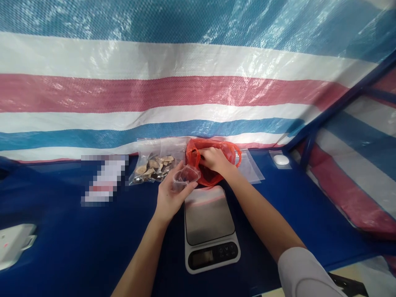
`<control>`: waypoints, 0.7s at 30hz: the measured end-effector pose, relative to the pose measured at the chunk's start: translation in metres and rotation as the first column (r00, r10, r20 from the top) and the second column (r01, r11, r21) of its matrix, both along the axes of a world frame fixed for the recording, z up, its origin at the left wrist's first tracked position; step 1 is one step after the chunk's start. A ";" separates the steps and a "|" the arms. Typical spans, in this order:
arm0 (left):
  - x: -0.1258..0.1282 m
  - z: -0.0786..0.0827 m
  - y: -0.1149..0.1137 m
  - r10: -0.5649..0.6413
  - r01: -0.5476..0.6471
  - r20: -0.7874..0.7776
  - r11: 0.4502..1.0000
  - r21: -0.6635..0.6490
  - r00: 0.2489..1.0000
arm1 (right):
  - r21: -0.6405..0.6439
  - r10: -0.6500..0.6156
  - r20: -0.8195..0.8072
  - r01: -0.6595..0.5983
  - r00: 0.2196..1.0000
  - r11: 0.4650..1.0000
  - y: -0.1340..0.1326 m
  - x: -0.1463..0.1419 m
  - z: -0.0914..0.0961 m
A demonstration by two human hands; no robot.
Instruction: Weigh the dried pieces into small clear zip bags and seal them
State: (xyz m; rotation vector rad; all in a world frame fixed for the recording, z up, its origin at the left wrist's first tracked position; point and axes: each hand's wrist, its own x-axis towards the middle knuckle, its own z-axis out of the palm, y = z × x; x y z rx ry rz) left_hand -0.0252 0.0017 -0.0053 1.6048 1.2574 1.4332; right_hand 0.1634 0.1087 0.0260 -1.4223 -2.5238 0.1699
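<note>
My left hand (170, 196) holds a small clear plastic cup (186, 178) in its fingers, just above the back end of a digital kitchen scale (209, 231). My right hand (215, 161) grips the gathered edge of a red plastic bag (210, 175), and its fingers hide part of the opening. To the left of the red bag lies a clear plastic bag (154, 163) of dried brown slices. The scale's steel platform holds nothing, and its display is dark.
Flat clear plastic sleeves (250, 167) lie behind my right forearm, and a small white round object (281, 160) sits further right. A pixelated patch (105, 179) covers something at left. A white device (14, 243) sits at the left edge. Striped tarpaulin (185, 95) walls the dark blue table (68, 231).
</note>
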 end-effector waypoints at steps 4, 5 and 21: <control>-0.001 0.000 0.001 0.004 -0.003 -0.031 1.000 0.006 1.000 | -0.031 -0.021 -0.042 0.019 0.999 0.999 -0.001 0.002 -0.001; -0.001 0.001 0.000 0.003 -0.003 -0.036 1.000 0.004 0.999 | -0.039 -0.026 -0.058 0.023 0.998 0.999 -0.002 0.003 -0.001; 0.004 0.003 -0.001 -0.039 0.040 -0.036 0.999 0.017 0.999 | -0.066 0.029 -0.546 -0.077 0.837 0.995 -0.039 0.044 0.041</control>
